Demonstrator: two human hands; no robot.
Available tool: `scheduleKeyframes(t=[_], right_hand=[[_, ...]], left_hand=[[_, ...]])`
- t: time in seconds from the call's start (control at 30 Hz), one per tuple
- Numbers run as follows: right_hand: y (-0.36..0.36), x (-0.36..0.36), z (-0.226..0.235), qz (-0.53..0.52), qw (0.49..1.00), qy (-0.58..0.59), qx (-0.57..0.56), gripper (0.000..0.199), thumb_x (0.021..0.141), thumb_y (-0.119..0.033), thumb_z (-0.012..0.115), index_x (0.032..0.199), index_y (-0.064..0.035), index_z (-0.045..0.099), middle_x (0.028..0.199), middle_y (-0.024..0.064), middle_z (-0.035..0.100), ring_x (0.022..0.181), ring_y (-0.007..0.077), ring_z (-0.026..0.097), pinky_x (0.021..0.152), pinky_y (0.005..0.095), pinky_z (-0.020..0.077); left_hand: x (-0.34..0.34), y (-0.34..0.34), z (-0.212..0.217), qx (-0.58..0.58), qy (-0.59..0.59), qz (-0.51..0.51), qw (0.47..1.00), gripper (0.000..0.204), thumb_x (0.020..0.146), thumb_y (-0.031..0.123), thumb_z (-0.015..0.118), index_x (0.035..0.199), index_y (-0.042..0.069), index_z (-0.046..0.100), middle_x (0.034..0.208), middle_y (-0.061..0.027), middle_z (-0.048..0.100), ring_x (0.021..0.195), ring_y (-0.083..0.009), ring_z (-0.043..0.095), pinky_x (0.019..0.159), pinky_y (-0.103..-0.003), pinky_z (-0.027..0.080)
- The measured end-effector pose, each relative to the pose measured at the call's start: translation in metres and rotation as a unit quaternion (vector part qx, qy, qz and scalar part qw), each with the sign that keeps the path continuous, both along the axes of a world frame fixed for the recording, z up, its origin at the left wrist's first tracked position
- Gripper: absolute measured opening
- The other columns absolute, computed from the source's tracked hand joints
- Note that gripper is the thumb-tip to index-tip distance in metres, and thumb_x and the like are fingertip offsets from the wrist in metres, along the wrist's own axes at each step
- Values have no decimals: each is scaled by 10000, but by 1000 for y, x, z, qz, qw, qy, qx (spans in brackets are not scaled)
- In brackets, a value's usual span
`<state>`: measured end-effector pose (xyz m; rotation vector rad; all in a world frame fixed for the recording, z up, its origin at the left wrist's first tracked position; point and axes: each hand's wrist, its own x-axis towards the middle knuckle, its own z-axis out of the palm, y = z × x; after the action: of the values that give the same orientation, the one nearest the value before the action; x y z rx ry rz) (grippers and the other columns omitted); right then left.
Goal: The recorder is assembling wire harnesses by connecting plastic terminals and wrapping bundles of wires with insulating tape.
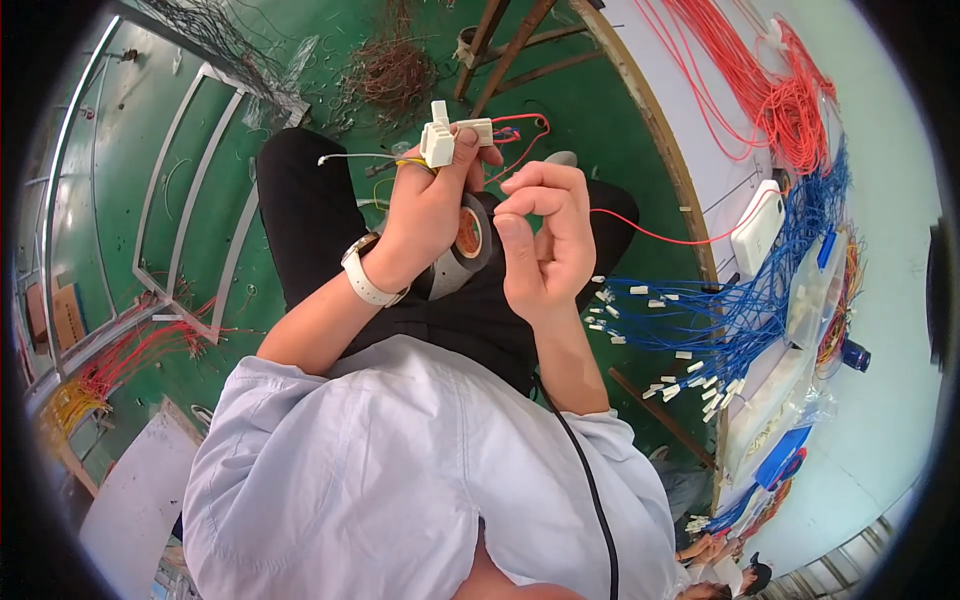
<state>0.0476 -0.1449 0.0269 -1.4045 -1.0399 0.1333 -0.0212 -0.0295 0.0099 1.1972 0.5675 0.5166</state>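
My left hand (430,205) is closed around white plastic connector housings (437,143), its thumb pressing on one of them. A red wire (540,122) loops out of the housings, and a pale wire with a small end piece (355,156) sticks out to the left. My right hand (548,245) is beside it, thumb and fingers curled together at the tips; anything between them is too small to make out. Behind my left hand, by my lap, is a roll of dark tape (455,276), partly hidden by that hand.
On the table at right lie blue wires (690,300) with white connector ends, a bundle of red wires (795,110) and a white phone-like object (760,230). A metal frame (180,200) stands at left. Brown wire coils (388,78) lie on the green floor.
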Motion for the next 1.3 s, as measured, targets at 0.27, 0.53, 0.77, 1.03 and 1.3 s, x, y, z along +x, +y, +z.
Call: scheduleKeyframes(t=[0.27, 0.53, 0.77, 1.03, 1.3], right_hand=[[0, 1, -3, 53, 991, 123, 25, 153, 756, 26, 673, 893, -1, 610, 1029, 126, 563, 942, 204, 558, 845, 294, 435], [-9, -9, 2, -79, 954, -262, 122, 127, 831, 24, 561, 888, -18, 456, 957, 97, 404, 844, 287, 632, 722, 347, 596], [-11, 7, -2, -158, 942, -294, -30, 129, 857, 60, 581, 970, 5, 553, 1133, 132, 476, 678, 145, 557, 545, 173, 408], [5, 8, 1, -96, 990, 76, -73, 72, 884, -63, 634, 929, -17, 602, 1049, 93, 503, 669, 80, 541, 541, 197, 446], [12, 9, 7, -76, 989, 100, -78, 85, 900, -86, 627, 932, -15, 596, 1030, 85, 550, 662, 77, 547, 527, 198, 447]], left_hand=[[-3, 7, 3, -7, 23, -7, 1000, 347, 1001, 295, 480, 863, 13, 627, 638, 28, 501, 589, -46, 404, 519, -222, 332], [-2, -14, -1, -121, -40, -55, 990, 343, 1000, 290, 484, 843, 19, 625, 661, 13, 537, 586, -40, 435, 542, -205, 360], [-4, -12, -7, 8, -58, -33, 998, 262, 993, 191, 475, 955, -35, 603, 845, -45, 620, 721, -97, 559, 654, -259, 461], [-6, -2, -3, 304, -48, 15, 951, 131, 896, 102, 543, 851, -4, 605, 728, -103, 451, 595, -239, 500, 523, -330, 415], [-7, 5, -10, 368, -69, -8, 927, 181, 919, 121, 511, 811, -14, 566, 754, -106, 445, 607, -238, 456, 523, -346, 361]])
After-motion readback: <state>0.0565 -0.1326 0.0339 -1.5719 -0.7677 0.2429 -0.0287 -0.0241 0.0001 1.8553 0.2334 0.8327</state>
